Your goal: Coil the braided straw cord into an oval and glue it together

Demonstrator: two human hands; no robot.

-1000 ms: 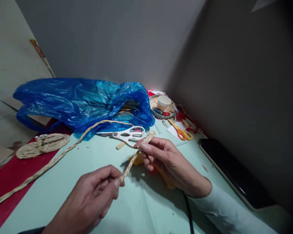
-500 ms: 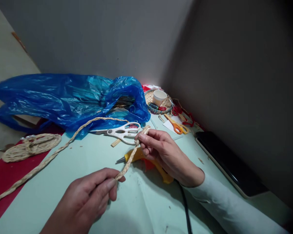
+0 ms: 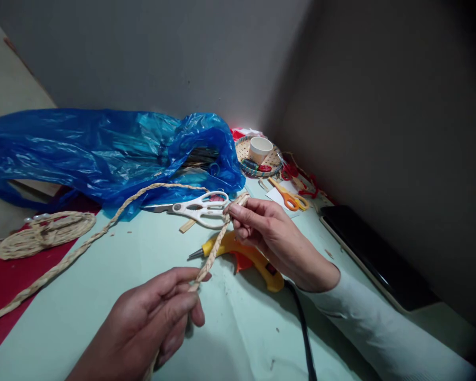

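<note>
A tan braided straw rope (image 3: 213, 250) runs taut between my two hands above the pale green table (image 3: 115, 275). My left hand (image 3: 150, 323) pinches its near end between thumb and fingers. Farther up, near the white scissors (image 3: 200, 206), my right hand (image 3: 262, 233) is closed round the rope, which then loops back to the left across the table toward a coiled straw mat (image 3: 43, 233). A yellow glue gun (image 3: 246, 256) lies on the table under the rope, its black cord (image 3: 303, 333) trailing toward me.
A crumpled blue plastic bag (image 3: 111, 151) fills the back left. A small woven basket (image 3: 249, 161) with a white cup (image 3: 261, 149) sits in the corner, orange scissors (image 3: 289, 198) beside it. A black phone (image 3: 376, 259) lies along the right wall. Red cloth (image 3: 8, 280) covers the left edge.
The view has shifted, so the bag sits further left. My right hand moved slightly away, uncovering the glue gun. My left hand closed tighter on the rope.
</note>
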